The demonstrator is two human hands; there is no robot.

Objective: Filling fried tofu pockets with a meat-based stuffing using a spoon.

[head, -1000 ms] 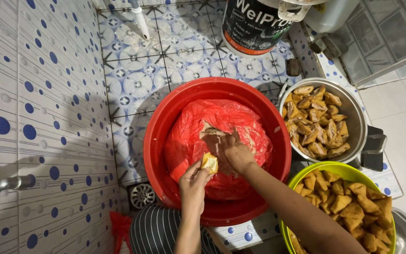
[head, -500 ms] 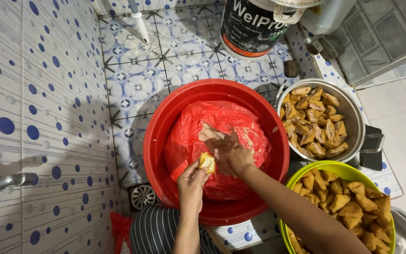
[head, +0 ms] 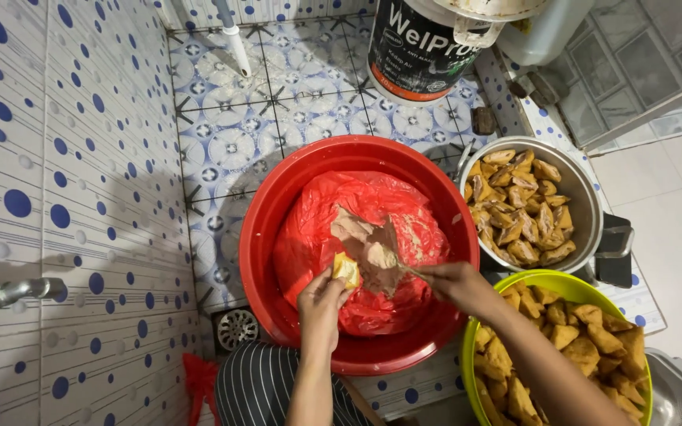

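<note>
Hemmed in close on the right of the right hand [head: 453, 284] by the round green plastic basin [head: 489, 304] and, beyond it, the round metal pot [head: 582, 185], both heaped with fried pieces. Walled on the left of the left hand [head: 322, 304] by the red basin's rim [head: 258, 229], then blue-dotted wall tiles [head: 65, 197]. Open ahead of both hands over the red plastic liner [head: 309, 229], as far as the black-and-white bucket [head: 420, 47].

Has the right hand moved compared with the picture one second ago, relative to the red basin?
Yes. The right hand has drawn back from the middle of the red basin toward its rim nearest the green bowl.
</note>
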